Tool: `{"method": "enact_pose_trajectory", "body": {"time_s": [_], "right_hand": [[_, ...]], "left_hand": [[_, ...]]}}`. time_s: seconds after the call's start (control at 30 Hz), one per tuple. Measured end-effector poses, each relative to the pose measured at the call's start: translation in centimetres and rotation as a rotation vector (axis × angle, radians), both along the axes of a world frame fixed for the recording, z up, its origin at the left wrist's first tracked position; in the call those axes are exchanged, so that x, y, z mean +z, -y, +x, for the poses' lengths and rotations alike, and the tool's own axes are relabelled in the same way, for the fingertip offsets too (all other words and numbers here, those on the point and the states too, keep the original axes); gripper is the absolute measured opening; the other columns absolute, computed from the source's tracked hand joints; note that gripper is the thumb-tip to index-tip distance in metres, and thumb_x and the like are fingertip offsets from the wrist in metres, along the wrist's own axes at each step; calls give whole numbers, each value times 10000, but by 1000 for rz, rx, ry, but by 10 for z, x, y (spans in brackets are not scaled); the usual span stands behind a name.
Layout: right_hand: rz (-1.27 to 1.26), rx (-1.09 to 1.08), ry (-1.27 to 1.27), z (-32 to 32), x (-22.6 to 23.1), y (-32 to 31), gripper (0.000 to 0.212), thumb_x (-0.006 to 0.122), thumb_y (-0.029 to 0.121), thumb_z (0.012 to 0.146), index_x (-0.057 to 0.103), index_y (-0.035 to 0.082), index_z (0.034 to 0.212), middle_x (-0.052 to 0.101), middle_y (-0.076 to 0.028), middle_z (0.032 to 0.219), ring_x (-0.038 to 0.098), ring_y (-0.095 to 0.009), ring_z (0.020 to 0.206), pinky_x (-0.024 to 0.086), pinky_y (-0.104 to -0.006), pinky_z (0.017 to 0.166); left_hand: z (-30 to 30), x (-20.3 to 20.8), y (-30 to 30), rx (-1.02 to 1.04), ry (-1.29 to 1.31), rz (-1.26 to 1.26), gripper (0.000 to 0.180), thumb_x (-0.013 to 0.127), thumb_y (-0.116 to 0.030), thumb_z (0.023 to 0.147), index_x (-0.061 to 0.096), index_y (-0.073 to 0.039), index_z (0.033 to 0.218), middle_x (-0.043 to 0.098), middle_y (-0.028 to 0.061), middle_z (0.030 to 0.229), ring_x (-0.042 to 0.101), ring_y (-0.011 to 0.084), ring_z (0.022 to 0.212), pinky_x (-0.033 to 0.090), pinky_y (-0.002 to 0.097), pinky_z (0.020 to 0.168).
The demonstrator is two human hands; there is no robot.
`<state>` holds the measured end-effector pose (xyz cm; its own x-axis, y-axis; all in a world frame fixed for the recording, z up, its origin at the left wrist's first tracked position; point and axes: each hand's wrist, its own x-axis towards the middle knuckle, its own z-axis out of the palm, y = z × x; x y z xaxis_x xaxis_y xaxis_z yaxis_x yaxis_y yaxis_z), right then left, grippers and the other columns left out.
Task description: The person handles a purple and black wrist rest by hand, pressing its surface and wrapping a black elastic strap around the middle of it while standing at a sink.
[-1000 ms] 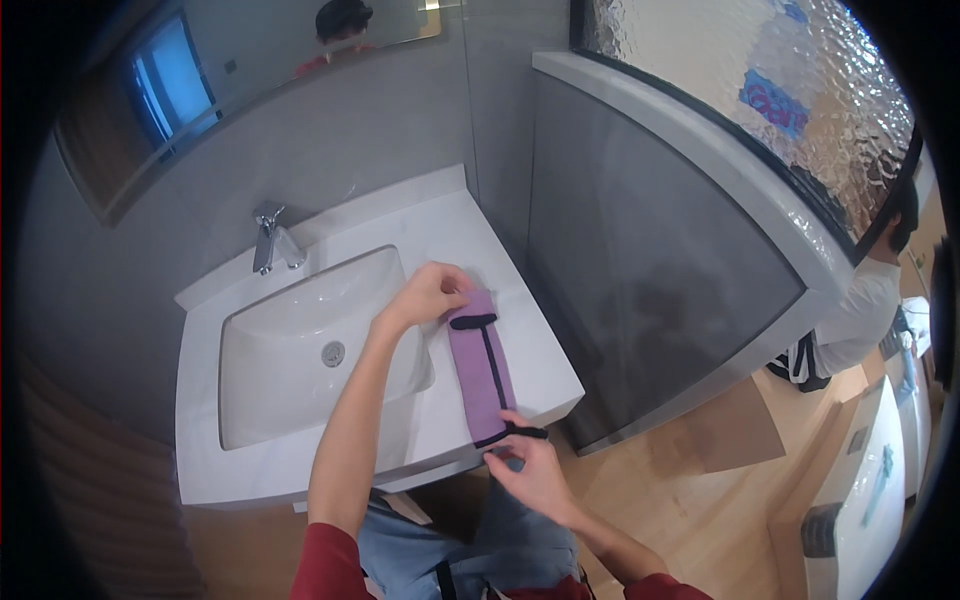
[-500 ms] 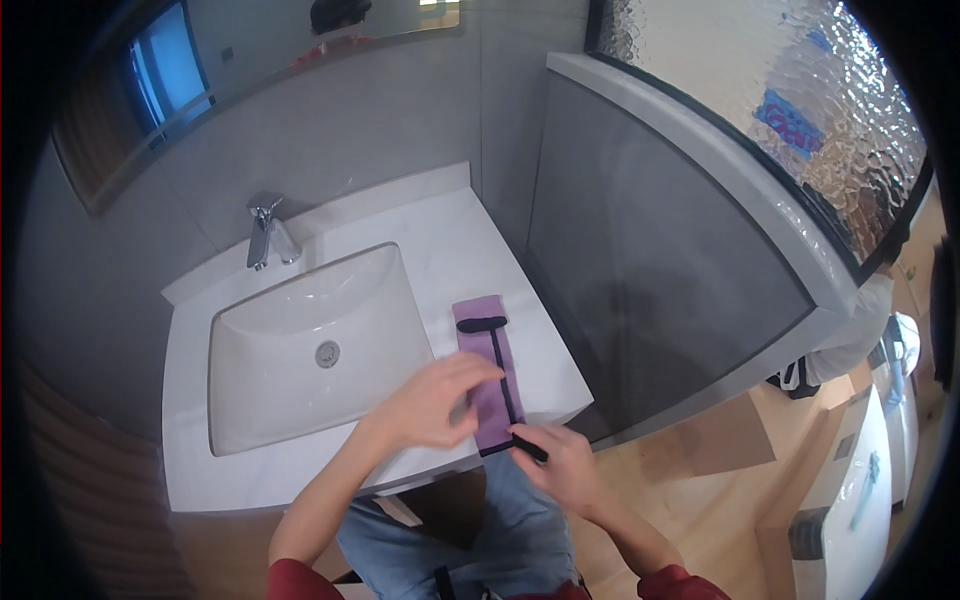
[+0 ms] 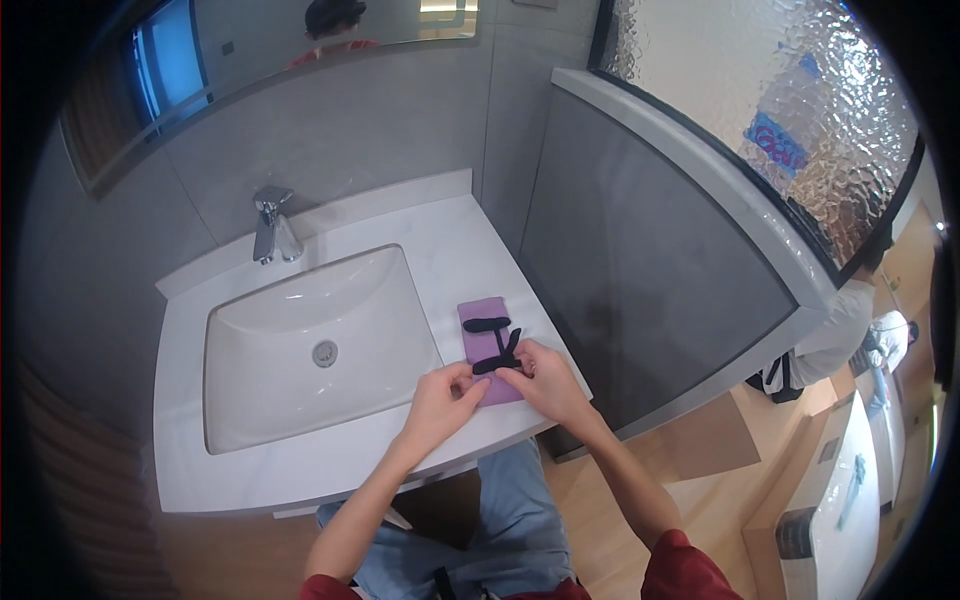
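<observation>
On the white countertop right of the sink lies a folded purple cloth (image 3: pixel 482 347). Over it lies a thin black strap with thick, dark ends (image 3: pixel 487 325); I cannot tell its exact kind. One thick end rests crosswise near the cloth's far edge, and the other lies across its middle, under my fingers. My right hand (image 3: pixel 548 380) pinches that nearer end from the right, with the strap bent up in a loop beside the fingers. My left hand (image 3: pixel 443 402) is at its left end, thumb and fingers curled close together by the cloth's edge; its fingertips partly hide what they touch.
Left of the cloth is a white basin (image 3: pixel 300 400) with a chrome faucet (image 3: pixel 270 225) behind it. A grey partition (image 3: pixel 650 240) topped with textured glass rises at the right. Beyond it, another person's sleeve (image 3: pixel 825 325) shows near a white, rounded fixture (image 3: pixel 845 500). A mirror hangs above.
The strap's nearer end has been folded up from the counter's front edge onto the cloth's middle. My right hand moved up with it; my left hand came lower, beside it.
</observation>
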<state>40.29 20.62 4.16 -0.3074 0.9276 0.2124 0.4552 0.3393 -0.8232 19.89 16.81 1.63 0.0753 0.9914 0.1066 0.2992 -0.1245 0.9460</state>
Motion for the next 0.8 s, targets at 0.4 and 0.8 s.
{"method": "enact_pose_trajectory", "body": {"time_s": [0.4, 0.8], "right_hand": [[47, -128, 76, 0, -7, -7, 504, 899, 153, 799, 612, -21, 1176, 661, -137, 687, 676, -267, 618, 518, -375, 592], [44, -42, 22, 5, -12, -4, 338, 855, 94, 860, 702, -14, 1141, 540, -38, 699, 478, -109, 610, 429, -290, 573]], "left_hand": [[39, 11, 3, 402, -180, 92, 253, 737, -212, 932, 723, 35, 986, 706, 162, 680, 676, 269, 587, 502, 377, 601], [29, 5, -2, 319, -195, 94, 235, 724, -179, 949, 710, 26, 1061, 701, 165, 652, 666, 221, 563, 502, 363, 590]]}}
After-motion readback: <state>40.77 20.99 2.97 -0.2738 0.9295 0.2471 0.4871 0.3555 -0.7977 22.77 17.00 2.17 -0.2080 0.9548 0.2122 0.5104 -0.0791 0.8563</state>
